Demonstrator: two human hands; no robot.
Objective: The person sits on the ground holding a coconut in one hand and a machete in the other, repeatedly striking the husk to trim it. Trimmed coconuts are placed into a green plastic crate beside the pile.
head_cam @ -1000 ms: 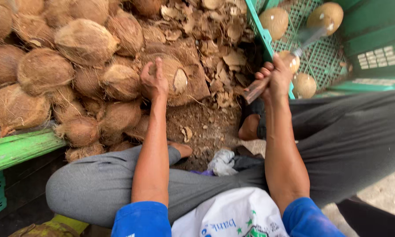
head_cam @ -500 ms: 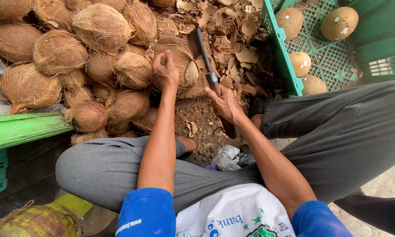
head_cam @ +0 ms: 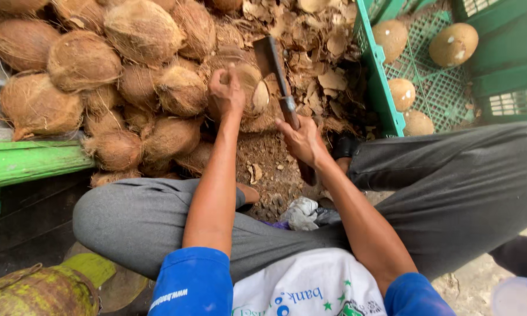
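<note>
Two bare hands work over a heap of brown, fibrous coconuts, seen from a head-worn camera looking down past the person's knees. Left hand (head_cam: 227, 92) is closed over the top of one husked coconut (head_cam: 249, 88), pinning it against its neighbours in the pile (head_cam: 140, 35); a pale patch of exposed shell shows on the coconut's right flank. Right hand (head_cam: 303, 140) is wrapped tight around the handle of a heavy cleaver (head_cam: 275, 67), whose dark blade stands raised just right of the held coconut, close beside the left fingers (head_cam: 231, 75). Whether the edge already touches the shell is hard to tell from this angle. Dry husk chips (head_cam: 328, 47) litter the ground behind, and a green plastic crate (head_cam: 380, 76) at the right holds several cleaned, tan coconuts (head_cam: 454, 44). Risk, as judged from this arrangement: the blade's path lies very near the steadying fingers, so a glancing stroke off the rounded shell, or a coconut rolling on the loose pile, could carry the edge into the left hand.
</note>
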